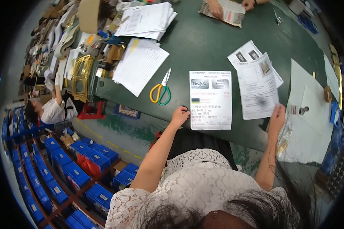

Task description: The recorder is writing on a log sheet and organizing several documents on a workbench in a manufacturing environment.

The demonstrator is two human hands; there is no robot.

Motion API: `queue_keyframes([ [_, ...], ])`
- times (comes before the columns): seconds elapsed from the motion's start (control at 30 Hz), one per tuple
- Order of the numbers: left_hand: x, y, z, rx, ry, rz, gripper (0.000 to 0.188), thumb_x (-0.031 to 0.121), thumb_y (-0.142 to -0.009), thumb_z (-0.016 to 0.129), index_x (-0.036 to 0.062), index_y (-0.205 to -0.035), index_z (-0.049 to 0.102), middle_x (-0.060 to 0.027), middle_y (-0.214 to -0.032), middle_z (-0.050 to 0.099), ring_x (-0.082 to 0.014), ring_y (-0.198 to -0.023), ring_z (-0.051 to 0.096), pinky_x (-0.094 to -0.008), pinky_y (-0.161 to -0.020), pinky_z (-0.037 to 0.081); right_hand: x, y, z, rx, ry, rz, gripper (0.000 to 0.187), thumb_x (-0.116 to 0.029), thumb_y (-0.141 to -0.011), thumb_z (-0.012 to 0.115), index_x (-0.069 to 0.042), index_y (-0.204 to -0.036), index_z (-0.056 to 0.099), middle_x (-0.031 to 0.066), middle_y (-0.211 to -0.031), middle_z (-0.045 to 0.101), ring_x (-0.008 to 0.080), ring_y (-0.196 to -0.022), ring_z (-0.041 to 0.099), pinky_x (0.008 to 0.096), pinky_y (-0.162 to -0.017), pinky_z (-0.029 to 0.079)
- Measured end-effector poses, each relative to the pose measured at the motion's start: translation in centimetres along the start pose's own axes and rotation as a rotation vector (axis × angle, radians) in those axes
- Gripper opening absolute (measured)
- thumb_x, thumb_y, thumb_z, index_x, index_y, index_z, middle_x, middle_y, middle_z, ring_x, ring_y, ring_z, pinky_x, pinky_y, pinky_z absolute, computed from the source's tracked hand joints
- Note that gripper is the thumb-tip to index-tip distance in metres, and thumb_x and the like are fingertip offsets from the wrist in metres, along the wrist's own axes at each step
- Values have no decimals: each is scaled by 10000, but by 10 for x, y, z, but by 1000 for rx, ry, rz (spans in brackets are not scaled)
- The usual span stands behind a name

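My left hand (180, 116) is closed at the left edge of a white printed sheet (211, 114), pinching it. That sheet carries two grey plate pictures, coloured bars and lines of print, and lies near the table's front edge. To its right, my right hand (278, 113) grips the lower right corner of another printed sheet (256, 91), with a small picture near its top. Partly beneath this one lies a further sheet (245, 53) with dark pictures. Scissors (163, 87) with one yellow and one green handle rest left of the first sheet, blades slightly apart.
The green table (202, 49) bears paper stacks (141, 65) at left, beside clutter and gold-coloured frames (81, 74). Across it, another person's hands (216, 9) hold a printed packet (229, 13). A pale mat (307, 110) lies right. Blue bins (74, 173) fill racks lower left; another person (51, 107) is beyond.
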State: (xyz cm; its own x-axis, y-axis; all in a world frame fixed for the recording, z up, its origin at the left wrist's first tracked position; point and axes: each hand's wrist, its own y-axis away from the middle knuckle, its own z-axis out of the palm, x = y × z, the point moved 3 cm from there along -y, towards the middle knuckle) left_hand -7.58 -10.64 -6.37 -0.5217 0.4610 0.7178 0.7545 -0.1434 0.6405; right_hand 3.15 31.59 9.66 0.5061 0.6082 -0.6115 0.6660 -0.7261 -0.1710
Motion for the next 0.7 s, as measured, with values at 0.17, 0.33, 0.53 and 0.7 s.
queue_keyframes([
  [0.17, 8, 8, -63, 15, 259, -28, 241, 95, -793, 632, -2, -997, 550, -78, -776, 608, -149, -660, 610, -273, -567, 508, -85, -25, -25, 34, -165, -113, 177, -135, -924, 513, -20, -1038, 583, 88, -908, 626, 131, -748, 542, 260, -669, 437],
  [0.33, 42, -42, -188, 228, 202, 113, 176, 47, -810, 576, -26, -969, 558, -86, -773, 606, -143, -642, 609, -253, -550, 509, -144, -20, -14, 48, -120, -226, 156, -108, -902, 546, -16, -1014, 603, 66, -877, 637, 121, -744, 542, 240, -638, 421],
  [0.53, 151, -162, -343, 453, -52, 519, 120, 39, -806, 553, -13, -903, 602, -81, -710, 625, -145, -644, 617, -271, -570, 481, -188, -18, 30, -10, -356, -15, 164, -134, -895, 579, -9, -999, 601, -23, -821, 585, 28, -695, 474, 176, -600, 372],
  [0.7, 278, -219, -401, 682, -419, 800, 130, 90, -795, 580, -4, -879, 611, -164, -799, 632, -306, -750, 612, -373, -689, 481, -233, -32, 65, -1, -524, 136, 197, -172, -899, 591, -8, -1007, 584, -36, -803, 555, 17, -688, 457, 159, -594, 354],
])
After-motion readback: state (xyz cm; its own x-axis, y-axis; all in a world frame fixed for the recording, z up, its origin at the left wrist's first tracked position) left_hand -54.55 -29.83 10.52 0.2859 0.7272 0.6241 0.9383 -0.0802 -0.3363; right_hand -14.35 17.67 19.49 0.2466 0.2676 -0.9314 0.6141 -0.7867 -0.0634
